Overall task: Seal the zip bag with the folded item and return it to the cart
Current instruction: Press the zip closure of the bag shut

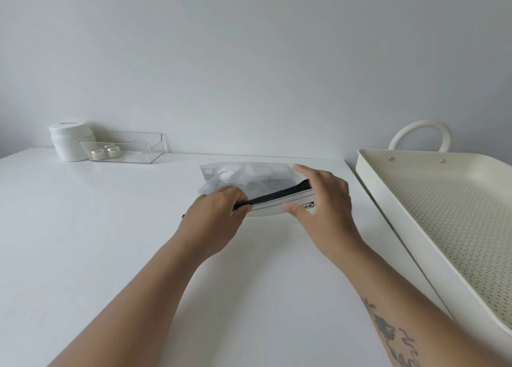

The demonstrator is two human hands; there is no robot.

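A translucent zip bag (243, 176) with a black zipper strip (279, 195) lies on the white table (110, 228), holding a white folded item. My left hand (216, 217) pinches the left end of the zipper strip. My right hand (321, 197) spans the bag's right end, thumb at the near edge by a small label and fingers over the far side. To the right stands the cream cart (371, 178), its perforated top tray bare.
A white jar (69, 142) and a clear plastic bin (124, 147) with two small pots stand at the table's back left. The cart's looped handle (418, 134) rises behind its tray. The wall is close behind.
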